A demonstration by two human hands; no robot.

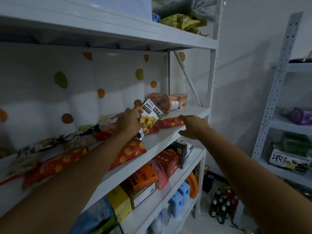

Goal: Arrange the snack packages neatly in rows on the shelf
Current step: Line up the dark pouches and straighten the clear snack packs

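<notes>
At the far left of the white metal shelf (162,137), the red crinkly bags with yellow spots (55,163) lie flat and crooked, overlapping one another. Behind them, the dark foil packets (50,142) are strewn at angles. I see no row there yet. Another red spotted bag (130,153) hangs over the shelf's front lip, partly under my forearm.

My left hand (129,122) is curled round the left edge of a white-and-black pouch printed with yellow chestnuts (151,116), holding it tilted above the board. Just right of it lies one more flat red spotted packet (168,123). My right hand (194,127) hovers at that packet's end with fingers spread and nothing in them. I cannot tell whether the fingertips touch it. At the back right, the orange paper noodle tubs (170,103) are tipped over in a cluster.

I judge the job barely begun, with nearly every package left to straighten.

The left end is blurred and dim, so its labels are unreadable, and my arms hide part of the middle pile.
</notes>
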